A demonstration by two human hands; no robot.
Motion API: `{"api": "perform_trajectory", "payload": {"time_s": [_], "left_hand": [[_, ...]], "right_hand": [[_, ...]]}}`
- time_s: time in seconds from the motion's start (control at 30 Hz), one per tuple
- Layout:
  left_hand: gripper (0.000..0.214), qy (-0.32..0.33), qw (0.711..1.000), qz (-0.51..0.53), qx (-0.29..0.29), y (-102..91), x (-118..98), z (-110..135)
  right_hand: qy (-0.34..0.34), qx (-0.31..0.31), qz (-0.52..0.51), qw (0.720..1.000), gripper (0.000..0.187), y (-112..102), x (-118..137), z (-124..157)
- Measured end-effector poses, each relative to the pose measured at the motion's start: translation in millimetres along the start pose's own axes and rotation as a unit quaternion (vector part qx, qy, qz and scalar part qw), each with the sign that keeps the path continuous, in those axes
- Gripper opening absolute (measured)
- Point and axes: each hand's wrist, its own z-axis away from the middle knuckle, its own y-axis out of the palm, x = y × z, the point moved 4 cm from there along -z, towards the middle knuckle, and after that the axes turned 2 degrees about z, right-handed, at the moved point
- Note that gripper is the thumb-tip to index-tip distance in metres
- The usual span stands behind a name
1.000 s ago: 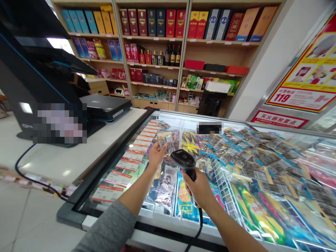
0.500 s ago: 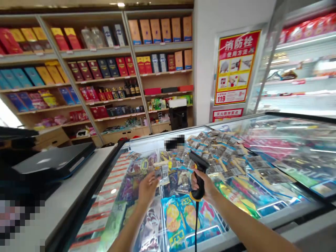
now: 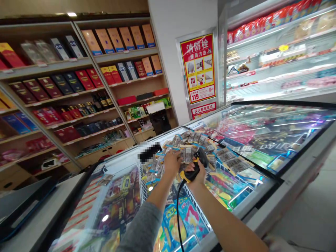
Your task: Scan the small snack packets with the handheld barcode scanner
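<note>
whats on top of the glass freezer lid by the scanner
Small clear packets lie spread over the glass lid, the left hand on them, the right hand holding the scanner above. Packets and hands cover whatever lies beneath them.

Packets atop freezer (shelves behind)

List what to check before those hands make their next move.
1. The right hand grips the barcode scanner: ok.
2. The left hand grips something from the packet pile: cannot tell, its fingers lie among the packets.
3. Scanner head close to the left hand: ok.
4. The scanner cable hangs free, unsnagged: ok.
5. The freezer glass lid is shut under the pile: cannot tell.
</note>
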Motion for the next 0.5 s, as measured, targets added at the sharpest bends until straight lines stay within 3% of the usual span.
{"api": "perform_trajectory", "payload": {"time_s": [0.07, 0.13, 0.23, 0.37, 0.5], "left_hand": [[0.028, 0.013, 0.999, -0.028, 0.019, 4.3, 1, 1], [0.026, 0.028, 1.000, -0.014, 0.003, -1.0, 7, 4], [0.027, 0.035, 0.998, -0.003, -0.056, -32.5, 36, 14], [0.034, -0.052, 0.984, -0.076, -0.154, -111.6, 118, 44], [0.036, -0.220, 0.941, -0.198, -0.162, -185.5, 210, 93]], "right_hand": [[0.008, -0.016, -0.018, 1.000, 0.029, -1, -1, -3], [0.010, -0.020, -0.020, 1.000, 0.030, 1, 0, -1], [0.007, 0.001, 0.009, 1.000, 0.031, 8, 3, 8], [0.057, 0.051, 0.040, 0.996, 0.030, 14, -7, 31], [0.189, 0.102, 0.111, 0.970, 0.029, 16, -65, 60]]}}
